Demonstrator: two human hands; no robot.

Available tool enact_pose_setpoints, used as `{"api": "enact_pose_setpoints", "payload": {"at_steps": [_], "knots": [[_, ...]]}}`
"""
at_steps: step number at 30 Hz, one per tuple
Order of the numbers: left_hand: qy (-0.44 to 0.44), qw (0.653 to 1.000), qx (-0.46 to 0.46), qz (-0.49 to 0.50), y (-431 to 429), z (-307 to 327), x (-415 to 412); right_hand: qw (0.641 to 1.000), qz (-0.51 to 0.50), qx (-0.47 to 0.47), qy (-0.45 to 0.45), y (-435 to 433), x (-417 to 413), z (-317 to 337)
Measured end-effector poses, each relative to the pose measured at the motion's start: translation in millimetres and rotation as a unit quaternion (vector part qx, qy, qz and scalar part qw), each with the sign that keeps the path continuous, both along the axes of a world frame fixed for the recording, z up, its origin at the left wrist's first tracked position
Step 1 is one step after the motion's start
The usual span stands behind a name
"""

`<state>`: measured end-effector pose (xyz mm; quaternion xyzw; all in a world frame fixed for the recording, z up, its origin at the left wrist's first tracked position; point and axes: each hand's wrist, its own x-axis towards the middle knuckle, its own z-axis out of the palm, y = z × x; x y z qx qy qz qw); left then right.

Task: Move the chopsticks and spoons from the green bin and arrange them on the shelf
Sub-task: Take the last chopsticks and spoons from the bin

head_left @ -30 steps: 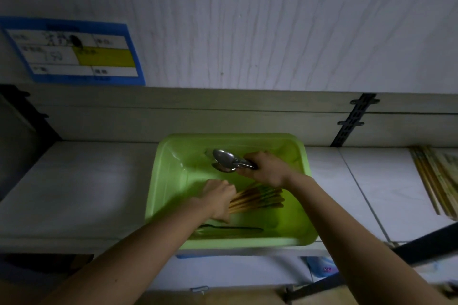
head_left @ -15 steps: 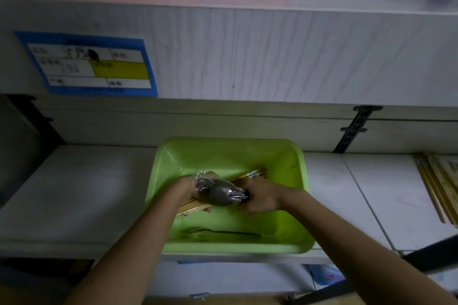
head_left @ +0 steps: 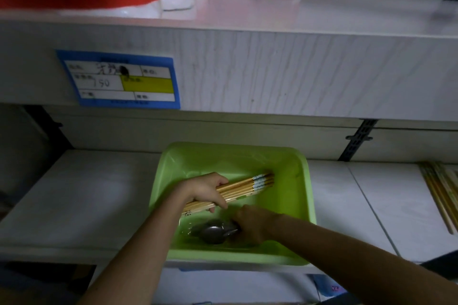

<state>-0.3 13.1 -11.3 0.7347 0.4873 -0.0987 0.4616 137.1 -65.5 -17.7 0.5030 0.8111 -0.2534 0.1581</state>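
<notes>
A bundle of chopsticks (head_left: 247, 184) is gripped in the left hand (head_left: 205, 189), with the fingers curled round its middle. It is held over the middle of the bin (head_left: 306, 193), the patterned ends aimed at the bin's far right corner. The spoons (head_left: 214, 231) are clasped by their handles in the right hand (head_left: 252, 225), low by the bin's near wall, bowls turned left (how many are held cannot be told, nor whether they touch the floor of the bin).

The step in hand is judged to be lifting both loads out together. The bundle is best squeezed evenly and kept level, so that no stick slides from the pack. The spoons should be raised above the near rim before being carried sideways, lest a bowl catch on it. More chopsticks (head_left: 443, 193) are seen on the shelf (head_left: 94, 193) well to the right of the bin, and the bundle would likely be laid parallel beside them, with the spoons set apart.
</notes>
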Motion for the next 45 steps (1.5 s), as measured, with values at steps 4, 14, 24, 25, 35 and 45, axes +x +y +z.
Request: {"api": "enact_pose_setpoints", "payload": {"at_steps": [4,14,24,25,35,45], "knots": [[-0.003,1.000,0.016,0.006,0,0,-2,0.998,0.025,0.036,-0.052,1,-10,-7],[0.001,0.998,0.061,-0.026,12,29,-4,0.995,0.027,0.060,-0.077,18,9,31],[-0.022,0.987,0.146,-0.066,19,99,-12,0.963,-0.061,0.227,-0.131,5,47,116],[-0.042,0.988,0.132,-0.061,18,106,-16,0.967,-0.095,0.204,-0.117,0,56,125],[-0.270,0.961,-0.055,0.018,-43,113,2,0.754,-0.491,0.103,0.423,-116,102,110],[-0.397,0.900,-0.173,0.044,-154,73,70,0.435,-0.519,0.110,0.728,-230,117,58]]}}
